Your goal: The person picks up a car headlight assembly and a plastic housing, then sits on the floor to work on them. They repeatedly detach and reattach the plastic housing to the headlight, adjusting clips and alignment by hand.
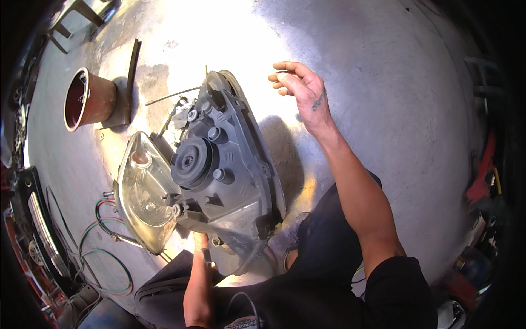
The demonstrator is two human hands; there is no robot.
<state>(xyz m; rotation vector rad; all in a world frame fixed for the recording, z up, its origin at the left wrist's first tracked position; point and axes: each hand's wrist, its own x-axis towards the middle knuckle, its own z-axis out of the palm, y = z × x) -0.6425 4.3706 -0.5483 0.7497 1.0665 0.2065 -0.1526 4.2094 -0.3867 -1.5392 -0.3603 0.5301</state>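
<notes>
A dark grey headlight housing (222,164), its back with round caps toward the wearer, stands at center on a concrete floor (405,109), close in front of the seated person. The left hand (200,239), mostly hidden at the housing's near end, cannot be read as gripping or not. The right hand (300,85) is raised to the right of the housing's far end, apart from it, fingers loosely bent; whether it pinches anything cannot be told. A clear-lensed headlight (143,189) sits just left; a reddish bucket (103,101) stands farther left.
</notes>
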